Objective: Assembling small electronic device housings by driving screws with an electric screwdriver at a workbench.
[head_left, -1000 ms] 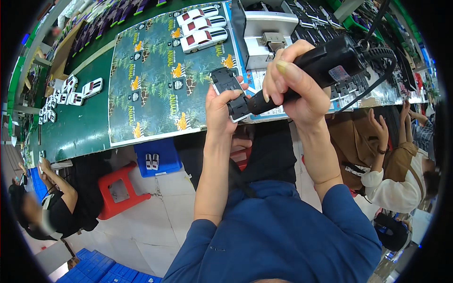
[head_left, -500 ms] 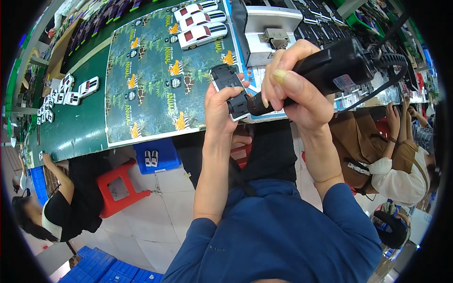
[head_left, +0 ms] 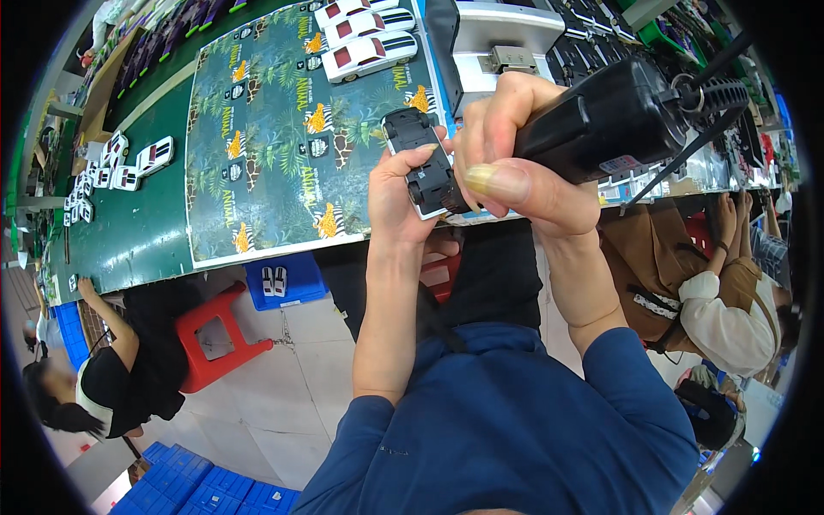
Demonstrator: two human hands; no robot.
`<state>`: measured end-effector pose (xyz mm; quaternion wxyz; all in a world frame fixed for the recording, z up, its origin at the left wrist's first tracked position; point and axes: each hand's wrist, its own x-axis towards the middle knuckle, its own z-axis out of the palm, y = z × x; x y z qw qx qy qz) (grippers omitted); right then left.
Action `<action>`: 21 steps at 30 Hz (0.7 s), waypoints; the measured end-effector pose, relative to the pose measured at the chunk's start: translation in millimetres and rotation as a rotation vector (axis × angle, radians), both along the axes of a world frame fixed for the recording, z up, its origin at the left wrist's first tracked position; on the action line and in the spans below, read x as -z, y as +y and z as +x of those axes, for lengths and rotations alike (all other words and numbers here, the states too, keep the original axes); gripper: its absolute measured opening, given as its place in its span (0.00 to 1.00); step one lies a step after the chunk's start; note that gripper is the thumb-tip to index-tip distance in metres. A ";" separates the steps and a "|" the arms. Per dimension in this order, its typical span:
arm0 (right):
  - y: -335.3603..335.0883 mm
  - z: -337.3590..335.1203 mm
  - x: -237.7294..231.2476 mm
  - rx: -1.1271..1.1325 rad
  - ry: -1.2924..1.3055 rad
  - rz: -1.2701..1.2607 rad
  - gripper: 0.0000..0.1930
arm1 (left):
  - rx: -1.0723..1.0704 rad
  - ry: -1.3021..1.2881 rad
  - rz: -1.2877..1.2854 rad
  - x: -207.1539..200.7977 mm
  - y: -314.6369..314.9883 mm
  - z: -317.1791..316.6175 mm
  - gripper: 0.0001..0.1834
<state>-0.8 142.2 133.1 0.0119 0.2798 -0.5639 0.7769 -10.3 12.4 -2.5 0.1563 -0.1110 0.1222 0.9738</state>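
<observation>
A toy car (head_left: 418, 154) lies upside down in my left hand (head_left: 396, 193), its black underside facing up and its white body showing along the edge. My left thumb presses on the underside and the fingers wrap beneath. My right hand (head_left: 532, 163) grips a black corded electric screwdriver (head_left: 592, 120), tilted with its front end toward the near end of the car. The tip is hidden behind my right fingers, so I cannot tell whether it touches the car. Beyond the car, several white toy cars (head_left: 371, 57) with dark stripes stand on a patterned mat (head_left: 275, 163).
A metal fixture (head_left: 506, 43) stands at the back, beside rows of dark parts (head_left: 592, 51). More white cars (head_left: 120, 163) sit on the green table at left. Co-workers sit on both sides. A red stool (head_left: 215, 335) and a blue bin (head_left: 305, 287) are below the table edge.
The screwdriver has shifted slightly toward me and its front end has drawn back from the car's underside, uncovering more of it. My left hand still holds the car, turned slightly.
</observation>
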 end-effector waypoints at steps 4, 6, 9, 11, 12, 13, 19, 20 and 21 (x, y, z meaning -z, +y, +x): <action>0.6 1.6 -4.6 -0.008 -0.041 0.015 0.12 | 0.018 -0.004 -0.035 -4.4 -1.0 -0.7 0.22; 0.6 2.8 -2.8 -0.023 -0.034 -0.011 0.12 | 0.022 -0.019 -0.053 -2.5 -2.6 0.1 0.22; -0.6 4.5 -1.0 -0.055 -0.009 -0.058 0.11 | 0.049 -0.031 -0.064 -4.9 -10.2 1.5 0.22; -1.1 5.2 -0.9 -0.067 0.015 -0.069 0.10 | 0.066 -0.057 -0.121 -12.3 -15.3 3.9 0.21; -2.3 4.6 -0.3 -0.080 0.024 -0.067 0.10 | 0.042 -0.085 -0.193 -22.7 -19.6 6.7 0.20; 3.4 1.4 1.9 -0.101 0.102 -0.023 0.09 | -0.011 0.041 -0.317 -28.2 -19.2 6.0 0.17; 30.7 21.1 -5.6 -0.073 0.226 -0.150 0.13 | -0.380 1.087 -1.968 -50.3 -77.0 -11.9 0.38; 32.8 19.0 -3.8 -0.117 0.238 -0.169 0.14 | -0.368 1.214 -2.135 -45.0 -98.7 -17.1 0.40; 38.4 16.5 -3.5 -0.175 0.261 -0.168 0.14 | -0.341 1.351 -2.287 -37.8 -119.5 -22.2 0.43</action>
